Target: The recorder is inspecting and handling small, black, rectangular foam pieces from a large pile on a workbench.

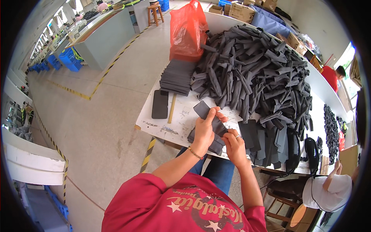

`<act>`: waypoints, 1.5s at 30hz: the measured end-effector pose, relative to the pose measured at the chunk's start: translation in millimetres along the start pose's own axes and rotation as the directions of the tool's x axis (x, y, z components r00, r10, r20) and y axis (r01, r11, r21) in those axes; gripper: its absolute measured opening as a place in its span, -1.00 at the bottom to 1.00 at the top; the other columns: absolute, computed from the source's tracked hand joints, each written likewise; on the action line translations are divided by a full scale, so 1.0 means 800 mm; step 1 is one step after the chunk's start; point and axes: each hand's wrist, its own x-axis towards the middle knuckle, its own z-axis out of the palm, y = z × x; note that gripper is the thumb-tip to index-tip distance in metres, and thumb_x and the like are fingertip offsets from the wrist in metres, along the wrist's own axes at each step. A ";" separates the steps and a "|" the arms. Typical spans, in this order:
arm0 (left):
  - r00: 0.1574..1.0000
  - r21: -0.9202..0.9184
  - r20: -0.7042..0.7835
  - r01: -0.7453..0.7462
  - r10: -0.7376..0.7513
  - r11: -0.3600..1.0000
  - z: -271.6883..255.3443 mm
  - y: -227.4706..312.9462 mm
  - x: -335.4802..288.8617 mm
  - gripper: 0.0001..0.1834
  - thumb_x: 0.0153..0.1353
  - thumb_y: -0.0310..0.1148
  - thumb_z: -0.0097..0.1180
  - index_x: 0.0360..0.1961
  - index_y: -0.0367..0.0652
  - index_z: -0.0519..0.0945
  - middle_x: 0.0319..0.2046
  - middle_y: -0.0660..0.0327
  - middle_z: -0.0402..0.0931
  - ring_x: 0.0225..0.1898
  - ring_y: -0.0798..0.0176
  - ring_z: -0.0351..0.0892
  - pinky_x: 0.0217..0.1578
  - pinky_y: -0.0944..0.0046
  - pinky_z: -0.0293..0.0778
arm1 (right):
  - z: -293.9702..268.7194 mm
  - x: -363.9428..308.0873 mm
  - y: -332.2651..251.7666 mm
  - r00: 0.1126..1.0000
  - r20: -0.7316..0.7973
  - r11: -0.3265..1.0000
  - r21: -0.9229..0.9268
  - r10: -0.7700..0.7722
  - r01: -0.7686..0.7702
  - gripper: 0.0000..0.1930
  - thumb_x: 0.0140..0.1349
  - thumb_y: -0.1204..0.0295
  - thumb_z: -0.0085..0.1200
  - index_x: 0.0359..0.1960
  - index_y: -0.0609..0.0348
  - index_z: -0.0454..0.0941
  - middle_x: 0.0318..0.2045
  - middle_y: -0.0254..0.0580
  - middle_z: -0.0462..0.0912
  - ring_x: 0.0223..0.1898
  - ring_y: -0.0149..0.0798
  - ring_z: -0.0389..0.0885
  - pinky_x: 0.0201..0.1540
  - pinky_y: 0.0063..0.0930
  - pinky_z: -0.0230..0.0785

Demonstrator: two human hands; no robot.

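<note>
A dark grey fabric strip with rounded corners is held up over the near edge of the white table. My left hand is closed round its middle, thumb on top. My right hand pinches the strip's lower end, fingertips pressed together. Under my hands lies a small pile of similar dark pieces, partly hidden. Right of my right hand, flat dark strips lie loosely overlapped. A huge heap of curled dark fabric pieces rises beyond my hands.
A neat stack of flat dark pieces stands back left, with a red plastic bag behind it. A single dark rounded panel lies beside a wooden ruler. A person in white sits at the right near a stool.
</note>
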 end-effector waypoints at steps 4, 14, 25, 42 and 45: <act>1.000 0.015 0.003 -0.023 0.023 1.000 -0.001 0.000 -0.001 -0.63 0.37 -0.19 0.03 -0.11 -0.37 0.53 -0.45 0.20 0.55 -0.40 0.24 0.59 -0.19 0.24 0.48 | 0.002 0.001 -0.001 0.999 0.029 1.000 -0.016 -0.019 0.019 -0.81 0.08 0.63 0.17 -0.28 0.23 0.46 -0.24 0.00 0.54 -0.36 0.11 0.58 -0.35 -0.17 0.45; 0.998 -0.046 0.014 -0.061 0.062 0.997 -0.001 -0.014 0.001 -0.61 0.41 -0.17 -0.04 -0.07 -0.36 0.49 -0.45 0.27 0.47 -0.36 0.27 0.54 -0.13 0.22 0.47 | 0.000 0.006 0.001 0.999 0.035 0.998 0.065 0.025 -0.027 -0.84 0.09 0.65 0.15 -0.31 0.26 0.45 -0.29 0.02 0.53 -0.38 0.12 0.54 -0.37 -0.19 0.40; 0.999 -0.042 0.010 -0.048 0.049 0.998 -0.003 -0.011 0.000 -0.62 0.39 -0.15 -0.02 -0.07 -0.31 0.49 -0.46 0.29 0.45 -0.40 0.31 0.50 -0.08 0.18 0.51 | 0.006 0.008 0.001 0.999 0.035 0.997 0.071 0.032 -0.034 -0.86 0.10 0.64 0.15 -0.32 0.26 0.46 -0.30 0.02 0.53 -0.40 0.13 0.54 -0.37 -0.17 0.39; 0.977 -0.155 0.189 -0.070 0.099 0.985 -0.002 0.007 0.009 -0.65 0.40 -0.21 -0.06 0.00 -0.31 0.42 -0.24 0.07 0.59 -0.02 -0.01 0.56 0.22 -0.05 0.31 | 0.032 -0.008 -0.024 0.824 -0.461 0.943 0.197 0.329 -0.267 -0.85 0.16 0.54 0.22 -0.34 0.27 0.47 -0.26 -0.29 0.48 -0.28 -0.46 0.42 -0.20 -0.61 0.30; 0.959 -0.140 0.268 -0.058 0.094 0.988 0.002 0.009 0.005 -0.68 0.40 -0.22 -0.05 -0.05 -0.29 0.47 -0.25 0.08 0.60 -0.01 -0.01 0.56 0.23 -0.10 0.30 | 0.009 0.001 -0.030 0.668 -0.111 0.457 0.808 0.736 -0.371 -0.69 0.26 0.36 0.14 -0.05 0.27 0.46 -0.18 -0.26 0.50 -0.26 -0.46 0.46 -0.18 -0.53 0.39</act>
